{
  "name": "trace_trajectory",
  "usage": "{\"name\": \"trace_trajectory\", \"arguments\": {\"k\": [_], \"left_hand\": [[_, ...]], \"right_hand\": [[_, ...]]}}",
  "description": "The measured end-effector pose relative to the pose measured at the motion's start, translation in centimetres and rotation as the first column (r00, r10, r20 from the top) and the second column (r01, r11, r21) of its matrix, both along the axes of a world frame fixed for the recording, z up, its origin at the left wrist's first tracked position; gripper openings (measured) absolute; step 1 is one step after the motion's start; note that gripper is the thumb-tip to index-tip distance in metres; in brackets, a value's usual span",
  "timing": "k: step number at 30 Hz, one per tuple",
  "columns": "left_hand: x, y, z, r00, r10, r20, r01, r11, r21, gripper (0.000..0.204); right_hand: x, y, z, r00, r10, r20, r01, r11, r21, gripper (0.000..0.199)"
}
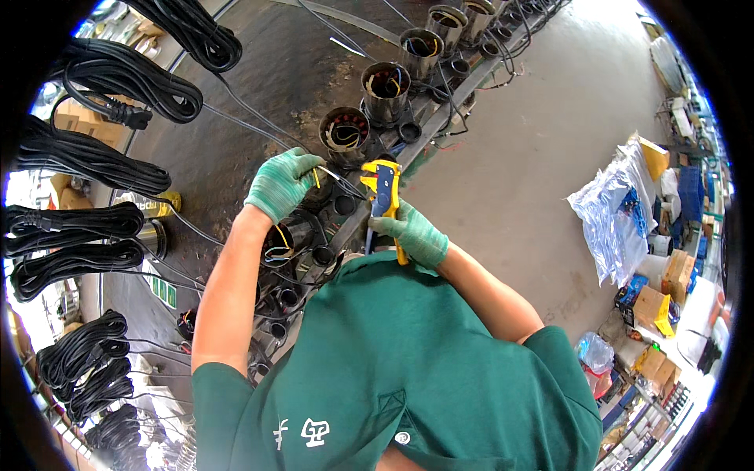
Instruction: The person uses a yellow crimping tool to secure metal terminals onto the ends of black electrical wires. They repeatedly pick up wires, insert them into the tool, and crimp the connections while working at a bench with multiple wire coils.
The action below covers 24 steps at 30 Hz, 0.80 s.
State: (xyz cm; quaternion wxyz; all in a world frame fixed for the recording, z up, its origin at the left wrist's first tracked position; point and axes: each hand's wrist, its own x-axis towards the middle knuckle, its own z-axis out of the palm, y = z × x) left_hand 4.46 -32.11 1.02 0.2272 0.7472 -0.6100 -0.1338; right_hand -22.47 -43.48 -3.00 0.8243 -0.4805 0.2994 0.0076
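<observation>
My left hand [281,185], in a green knit glove, is closed in a pinch on the end of a cable, with thin yellow and white wires [320,174] sticking out past the fingertips. In my right hand [416,233], also gloved, is a yellow and blue wire stripper [385,192], held upright by its handles. Its jaws are a short way right of the wires. Just beyond the hands stands an open steel cylinder [344,132] with coloured wires inside. Another open cylinder [284,242] with loose wires sits below my left hand.
More open steel cylinders [386,88] line the right edge of the dark worktable [267,74]. Coiled black cables [133,78] hang along the left, their leads crossing the table. A grey floor [534,157] lies to the right, with silver plastic sheeting [616,208] and cardboard boxes [653,306] beyond.
</observation>
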Motion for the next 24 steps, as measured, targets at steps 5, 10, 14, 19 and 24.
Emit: {"name": "trace_trajectory", "arguments": {"k": [5,10,14,19,24], "left_hand": [[-2.1,1.0,-1.8,0.989,0.13,0.072,-0.124,0.989,-0.082,0.026],[-2.8,1.1,-1.8,0.979,0.196,0.052,-0.195,0.98,-0.027,0.031],[-2.6,1.4,-2.0,0.991,0.132,0.036,-0.124,0.979,-0.164,0.039],[-2.4,1.8,-1.8,0.999,-0.027,-0.04,0.02,0.989,-0.149,0.042],[-2.9,1.9,-2.5,0.984,0.062,-0.166,-0.105,0.958,-0.267,0.038]], "right_hand": [[4.3,1.8,1.1,0.94,-0.202,0.275,0.234,0.969,-0.085,0.043],[8.2,1.3,-1.3,0.944,-0.115,0.311,0.267,0.819,-0.508,0.044],[8.8,1.1,-0.9,0.949,-0.136,0.286,0.27,0.819,-0.506,0.046],[9.3,0.7,-0.1,0.95,-0.191,0.247,0.261,0.919,-0.295,0.041],[9.1,-1.1,-0.5,0.966,-0.228,0.121,0.245,0.958,-0.149,0.027]]}}
